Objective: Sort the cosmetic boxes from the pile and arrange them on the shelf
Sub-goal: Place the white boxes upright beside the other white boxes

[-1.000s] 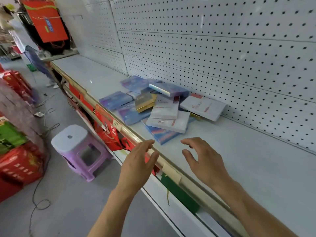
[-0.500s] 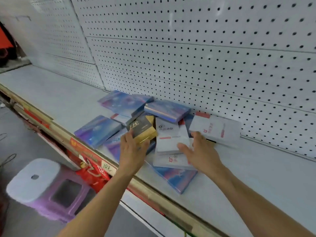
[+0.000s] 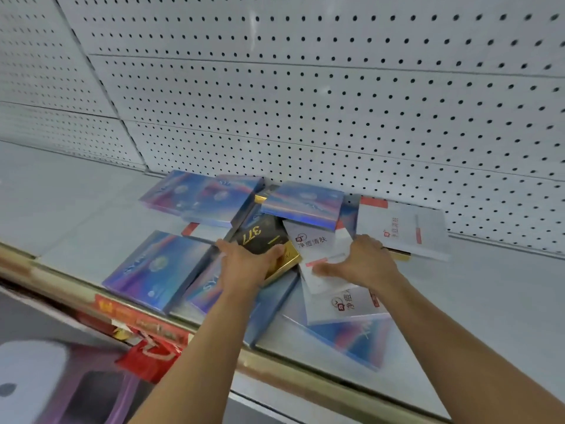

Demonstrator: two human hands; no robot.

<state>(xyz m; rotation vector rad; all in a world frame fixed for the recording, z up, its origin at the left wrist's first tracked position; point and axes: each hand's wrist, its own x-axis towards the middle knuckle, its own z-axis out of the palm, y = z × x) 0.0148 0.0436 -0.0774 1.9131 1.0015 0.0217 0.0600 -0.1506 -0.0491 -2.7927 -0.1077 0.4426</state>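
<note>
A pile of flat cosmetic boxes lies on the white shelf [image 3: 489, 295] against the pegboard. My left hand [image 3: 244, 267] is closed around a black-and-gold box marked 377 [image 3: 260, 237] in the middle of the pile. My right hand [image 3: 360, 264] lies flat on a white box with red print [image 3: 318, 243], fingers spread over its lower half. Several iridescent blue-purple boxes surround them: one at the front left [image 3: 156, 270], one at the back left [image 3: 198, 197], one at the back centre [image 3: 302, 203]. Another white box [image 3: 403, 231] leans by the pegboard at the right.
The shelf's front edge carries a gold rail [image 3: 275, 365] with red price tags [image 3: 143, 322]. A purple plastic stool with a white top [image 3: 33, 371] stands on the floor at the lower left. White pegboard [image 3: 305, 87] backs the shelf.
Both hands reached from the shelf edge into the pile. My left hand closed on the black-and-gold box; my right hand settled on the white box. The camera moved closer.
</note>
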